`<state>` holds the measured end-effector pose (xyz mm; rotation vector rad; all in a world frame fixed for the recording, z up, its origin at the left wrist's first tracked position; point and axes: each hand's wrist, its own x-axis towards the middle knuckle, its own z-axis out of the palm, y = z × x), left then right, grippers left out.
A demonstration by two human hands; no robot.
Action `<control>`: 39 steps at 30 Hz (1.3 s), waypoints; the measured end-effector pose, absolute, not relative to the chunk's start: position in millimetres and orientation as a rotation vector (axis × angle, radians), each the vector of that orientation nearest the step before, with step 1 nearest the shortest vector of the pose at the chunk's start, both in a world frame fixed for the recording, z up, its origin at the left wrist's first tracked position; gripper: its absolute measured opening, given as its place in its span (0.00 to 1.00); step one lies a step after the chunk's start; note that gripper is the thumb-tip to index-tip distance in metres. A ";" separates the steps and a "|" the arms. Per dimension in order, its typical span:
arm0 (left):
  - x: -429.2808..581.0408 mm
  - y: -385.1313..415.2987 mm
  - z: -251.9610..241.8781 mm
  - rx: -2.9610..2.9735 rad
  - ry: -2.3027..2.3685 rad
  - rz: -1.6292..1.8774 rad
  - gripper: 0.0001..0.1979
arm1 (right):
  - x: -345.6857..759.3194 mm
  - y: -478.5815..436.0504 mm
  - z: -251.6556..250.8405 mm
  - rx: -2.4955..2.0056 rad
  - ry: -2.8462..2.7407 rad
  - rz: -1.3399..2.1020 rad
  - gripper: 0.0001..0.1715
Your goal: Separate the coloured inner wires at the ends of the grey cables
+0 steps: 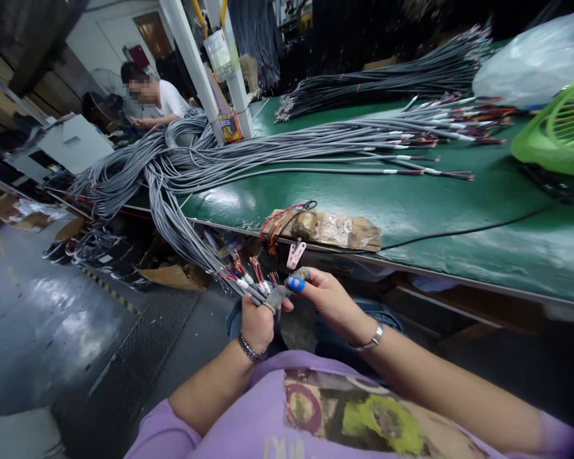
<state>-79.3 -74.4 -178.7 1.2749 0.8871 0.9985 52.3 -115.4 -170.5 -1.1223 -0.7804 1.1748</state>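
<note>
My left hand (pixel 263 317), with a grey cover on its thumb, is closed around the ends of several grey cables (pixel 182 226) that hang over the table edge. Their stripped ends show thin coloured wires (pixel 256 271) fanning out above the hand. My right hand (pixel 318 293) pinches close beside them, a blue wrap on its thumb and a grey cover on a finger. Fine wire ends seem to run into that pinch, though the fingertips hide most of them. Just above hangs a pink clothes peg (pixel 295 254) at the table edge.
A wooden block (pixel 349 231) with tape and red wire sits on the green table's (pixel 459 223) edge. Long grey cables (pixel 268 150) lie across it, with a dark bundle (pixel 377 86) behind. A green fan-like basket (pixel 555 134) stands right. Another person (pixel 160 102) works at the far left.
</note>
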 end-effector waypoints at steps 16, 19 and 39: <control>-63.0 -70.3 -162.4 1.171 0.909 1.036 0.13 | 78.1 -78.3 -175.0 -0.769 -0.407 1.490 0.20; -60.1 -68.8 -163.3 1.140 0.915 1.035 0.13 | 75.6 -79.0 -171.3 -0.781 -0.409 1.457 0.21; -59.5 -73.0 -162.6 1.201 0.924 0.997 0.15 | 74.2 -86.9 -170.3 -0.786 -0.371 1.478 0.22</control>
